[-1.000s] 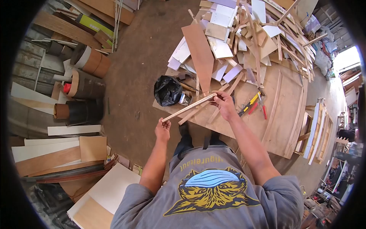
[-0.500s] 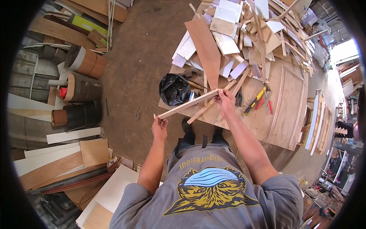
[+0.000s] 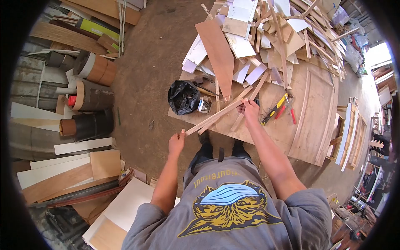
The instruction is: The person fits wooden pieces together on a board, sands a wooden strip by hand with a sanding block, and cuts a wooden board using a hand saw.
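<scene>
Since I'm handling a long, skinny wood strip point(image 3: 208, 120), I'm pinching it near both ends, left hand point(image 3: 176, 143) and right hand point(image 3: 249, 111) both closed on it, probably for balance. It's slanting mid-frame over the table point(image 3: 293, 135) edge, black plastic bag point(image 3: 183, 98) sitting nearby.

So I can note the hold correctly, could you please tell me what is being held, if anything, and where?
A wooden strip is held near its two ends: the left hand at one, the right hand at the other.
</scene>
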{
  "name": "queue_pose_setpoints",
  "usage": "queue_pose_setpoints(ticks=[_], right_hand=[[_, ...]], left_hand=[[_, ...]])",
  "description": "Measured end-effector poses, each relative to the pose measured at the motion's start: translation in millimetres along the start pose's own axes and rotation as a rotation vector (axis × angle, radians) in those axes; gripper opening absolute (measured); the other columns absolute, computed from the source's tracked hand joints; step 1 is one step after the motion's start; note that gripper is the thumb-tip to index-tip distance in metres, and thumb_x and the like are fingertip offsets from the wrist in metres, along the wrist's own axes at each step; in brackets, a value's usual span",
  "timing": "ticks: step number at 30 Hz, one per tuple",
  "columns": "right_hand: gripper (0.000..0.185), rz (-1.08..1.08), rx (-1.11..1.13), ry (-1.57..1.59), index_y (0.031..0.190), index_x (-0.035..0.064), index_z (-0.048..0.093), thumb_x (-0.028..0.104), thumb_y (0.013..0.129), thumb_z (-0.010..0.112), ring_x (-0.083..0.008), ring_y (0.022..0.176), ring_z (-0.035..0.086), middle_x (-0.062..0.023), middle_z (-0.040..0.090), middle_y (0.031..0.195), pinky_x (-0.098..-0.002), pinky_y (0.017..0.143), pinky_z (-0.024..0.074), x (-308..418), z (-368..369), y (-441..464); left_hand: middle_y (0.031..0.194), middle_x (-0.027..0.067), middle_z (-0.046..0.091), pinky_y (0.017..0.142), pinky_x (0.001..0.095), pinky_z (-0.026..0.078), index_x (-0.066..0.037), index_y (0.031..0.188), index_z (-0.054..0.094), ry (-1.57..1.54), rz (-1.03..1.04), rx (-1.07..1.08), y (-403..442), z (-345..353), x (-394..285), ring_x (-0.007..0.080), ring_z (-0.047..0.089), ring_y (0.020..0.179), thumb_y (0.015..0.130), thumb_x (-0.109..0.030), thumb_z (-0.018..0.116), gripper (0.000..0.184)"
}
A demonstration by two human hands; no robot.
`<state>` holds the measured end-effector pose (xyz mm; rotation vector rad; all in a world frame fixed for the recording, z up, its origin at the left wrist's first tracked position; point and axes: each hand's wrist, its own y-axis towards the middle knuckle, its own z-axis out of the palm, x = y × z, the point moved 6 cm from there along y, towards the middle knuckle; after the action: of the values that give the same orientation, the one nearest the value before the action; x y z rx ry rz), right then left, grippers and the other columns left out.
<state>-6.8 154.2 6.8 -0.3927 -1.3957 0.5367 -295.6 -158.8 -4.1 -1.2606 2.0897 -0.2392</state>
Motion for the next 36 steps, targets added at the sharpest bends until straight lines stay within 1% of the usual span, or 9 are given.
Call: queue_pose_setpoints(ticks=[8,11,14,15,18,19,22,32,36], right_hand=[[0.027,0.035,0.132,-0.083,0.105,0.0002,0.067,0.023,0.11,0.054,-0.0184,0.072,0.069,-0.0089,0.069,0.086,-0.0316,0.067,0.0589,8,42,14],[0.027,0.051,0.183,-0.13,0.103,0.0009,0.067,0.024,0.11,0.054,-0.0185,0.072,0.069,-0.0083,0.07,0.087,-0.0322,0.066,0.0585,-3,61,15],[0.026,0.106,0.239,-0.108,0.105,0.0005,0.068,0.022,0.109,0.054,-0.0181,0.074,0.069,-0.0082,0.07,0.087,-0.0333,0.067,0.0584,-4,85,9],[0.025,0.131,0.257,-0.09,0.107,0.0001,0.068,0.021,0.109,0.054,-0.0178,0.074,0.069,-0.0083,0.07,0.088,-0.0336,0.068,0.0584,-4,92,9],[0.021,-0.418,0.228,-0.699,0.117,0.0041,0.069,0.016,0.102,0.059,-0.0249,0.079,0.072,-0.0135,0.072,0.094,-0.0387,0.073,0.0591,-17,104,49],[0.031,-0.589,0.237,-0.977,0.125,0.0112,0.069,0.014,0.095,0.063,-0.0347,0.088,0.073,-0.0197,0.072,0.105,-0.0445,0.08,0.0585,0,115,35],[0.026,-0.683,0.334,-1.222,0.117,0.0123,0.071,0.016,0.091,0.065,-0.0431,0.095,0.07,-0.0218,0.071,0.107,-0.0505,0.085,0.0566,23,147,7],[0.018,-0.84,0.183,-1.398,0.105,0.0077,0.07,0.018,0.09,0.066,-0.0403,0.1,0.068,-0.0188,0.07,0.1,-0.05,0.086,0.0551,-15,141,31],[0.02,-0.646,0.103,-1.362,0.102,0.005,0.069,0.02,0.089,0.064,-0.0411,0.097,0.07,-0.0193,0.072,0.1,-0.052,0.084,0.0556,8,117,2]], left_hand=[[0.094,0.0199,0.075,0.08,0.0517,0.055,-0.004,0.103,0.073,0.36,0.341,-0.493,-39,-28,-56,0.0422,0.072,0.089,0.101,-0.061,0.052,0.06],[0.087,0.0181,0.074,0.076,0.0519,0.054,-0.006,0.098,0.074,0.028,0.219,-0.106,-37,-15,-56,0.0413,0.072,0.085,0.101,-0.061,0.053,0.059],[0.079,0.0175,0.072,0.072,0.0504,0.053,-0.007,0.09,0.075,0.054,0.146,0.087,-37,-2,-51,0.0395,0.072,0.08,0.101,-0.061,0.053,0.06],[0.078,0.018,0.071,0.071,0.05,0.053,-0.007,0.088,0.075,0.006,0.131,0.07,-37,-3,-48,0.0396,0.071,0.079,0.101,-0.062,0.053,0.06],[0.075,0.0189,0.07,0.069,0.0488,0.052,-0.006,0.085,0.074,-0.09,0.098,0.038,-40,-6,-39,0.0397,0.071,0.077,0.101,-0.063,0.053,0.062],[0.075,0.0187,0.07,0.069,0.0484,0.052,-0.006,0.085,0.074,-0.094,0.09,0.038,-41,-8,-38,0.0395,0.071,0.077,0.101,-0.063,0.053,0.063],[0.072,0.0174,0.069,0.067,0.0438,0.052,-0.004,0.085,0.075,-0.107,0.107,0.037,-34,-13,-28,0.0332,0.071,0.072,0.101,-0.059,0.056,0.061],[0.063,0.0105,0.064,0.061,0.0372,0.048,-0.002,0.083,0.074,-0.189,0.203,0.078,5,-19,-8,0.0221,0.066,0.061,0.102,-0.06,0.055,0.064],[0.072,0.017,0.069,0.068,0.045,0.052,-0.003,0.089,0.074,-0.127,0.175,0.147,4,-21,-19,0.0361,0.071,0.073,0.103,-0.063,0.051,0.065]])
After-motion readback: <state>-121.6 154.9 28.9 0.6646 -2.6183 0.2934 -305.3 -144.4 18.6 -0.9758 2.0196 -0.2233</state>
